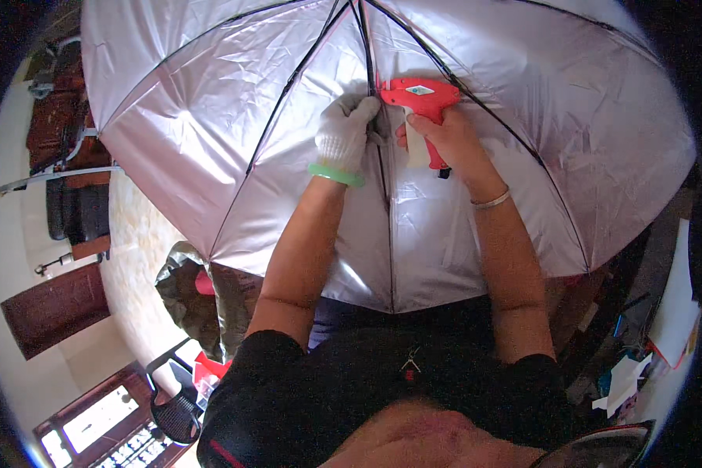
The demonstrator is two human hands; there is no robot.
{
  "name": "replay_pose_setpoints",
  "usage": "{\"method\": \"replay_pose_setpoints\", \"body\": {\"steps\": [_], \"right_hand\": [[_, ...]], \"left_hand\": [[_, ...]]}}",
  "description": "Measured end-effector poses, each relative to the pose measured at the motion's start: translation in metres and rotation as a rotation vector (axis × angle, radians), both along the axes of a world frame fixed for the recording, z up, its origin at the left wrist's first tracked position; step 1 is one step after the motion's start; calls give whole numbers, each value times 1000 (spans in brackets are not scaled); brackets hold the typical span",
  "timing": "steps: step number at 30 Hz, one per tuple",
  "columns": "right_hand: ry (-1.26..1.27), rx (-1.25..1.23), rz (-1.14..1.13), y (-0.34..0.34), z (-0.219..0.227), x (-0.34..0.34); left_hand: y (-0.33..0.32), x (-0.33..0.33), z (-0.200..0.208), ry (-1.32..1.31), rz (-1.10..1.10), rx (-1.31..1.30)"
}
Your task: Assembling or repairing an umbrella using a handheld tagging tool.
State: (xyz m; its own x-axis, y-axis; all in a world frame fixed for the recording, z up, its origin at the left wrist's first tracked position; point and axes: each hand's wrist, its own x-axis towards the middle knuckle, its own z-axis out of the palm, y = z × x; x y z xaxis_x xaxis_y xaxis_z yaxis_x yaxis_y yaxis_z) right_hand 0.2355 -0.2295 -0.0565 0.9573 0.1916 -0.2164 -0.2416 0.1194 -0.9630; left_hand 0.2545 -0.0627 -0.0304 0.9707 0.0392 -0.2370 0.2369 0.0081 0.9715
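Note:
An open umbrella (437,226), seen from its silvery inner side, spreads in front of me with dark ribs fanning out from the top. My left hand (343,129), in a white knit glove with a green bangle at the wrist, is closed in a pinch at the middle rib (382,168) and the cloth beside it. In my bare right hand (444,140) is a red tagging gun (423,93) with a pale trigger. Its front points left and meets the rib just above my left fingertips. My right fingers wrap its grip; the exact contact at the tip is too small to make out.
To the lower left stands an open dark sack (199,292) with something red inside. A black mesh chair (175,413) is behind it. Papers (624,382) and clutter lie at the right, near a white panel (673,304). Metal tubing (62,178) reaches in from the left.

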Motion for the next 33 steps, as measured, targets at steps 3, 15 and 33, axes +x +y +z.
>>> {"method": "replay_pose_setpoints", "body": {"steps": [3,15,33], "right_hand": [[-89,-175,-12,1,0,1],[76,58,42,-16,25,-23],[-4,-149,-105,-20,1,-112]], "left_hand": [[-5,-3,1,-5,18,-95],[0,-1,-20,-39,13,-50],[2,-133,-71,-79,-264,1508]]}}
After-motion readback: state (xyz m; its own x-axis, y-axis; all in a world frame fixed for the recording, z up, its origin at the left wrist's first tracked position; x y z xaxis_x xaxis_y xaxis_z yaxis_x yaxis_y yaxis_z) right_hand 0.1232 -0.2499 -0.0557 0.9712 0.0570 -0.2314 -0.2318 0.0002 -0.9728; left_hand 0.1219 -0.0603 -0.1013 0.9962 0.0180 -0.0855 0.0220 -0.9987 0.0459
